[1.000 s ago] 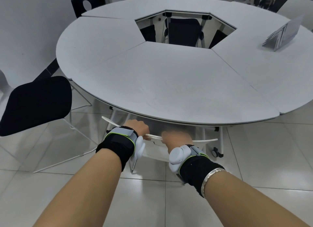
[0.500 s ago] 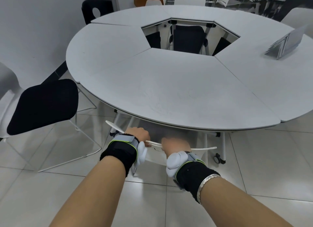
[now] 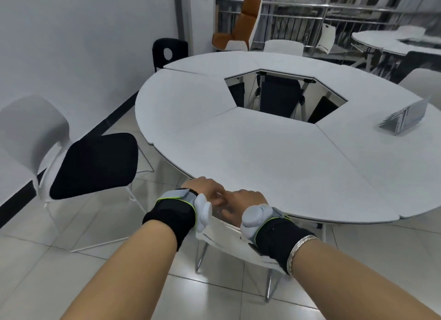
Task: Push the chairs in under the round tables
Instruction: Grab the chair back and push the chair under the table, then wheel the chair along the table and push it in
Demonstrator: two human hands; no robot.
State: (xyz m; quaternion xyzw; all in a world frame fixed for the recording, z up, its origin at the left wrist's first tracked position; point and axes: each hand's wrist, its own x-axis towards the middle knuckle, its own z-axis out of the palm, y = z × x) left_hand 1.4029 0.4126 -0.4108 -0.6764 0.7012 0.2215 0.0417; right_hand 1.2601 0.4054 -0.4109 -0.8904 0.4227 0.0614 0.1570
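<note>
A big white round table (image 3: pixel 262 157) with a six-sided hole in its middle fills the view. A white chair (image 3: pixel 229 238) stands at its near edge, tucked under, with only the backrest and metal legs showing. My left hand (image 3: pixel 202 188) and my right hand (image 3: pixel 245 200) sit close together on the top of that backrest, right at the table's rim; the fingers are curled and blurred. Left of it a white chair with a black seat (image 3: pixel 95 164) stands out on the floor, apart from the table.
A grey folded stand (image 3: pixel 405 115) lies on the table's right side. Around the far side are a black chair (image 3: pixel 169 51), a white chair (image 3: pixel 284 46) and a brown armchair (image 3: pixel 241 26). A second round table (image 3: pixel 393 41) stands at the back right. The wall runs along the left.
The chair's backrest has gone forward to the table's rim, and my hands have drawn closer together on it. My view has lifted and now takes in the room's back.
</note>
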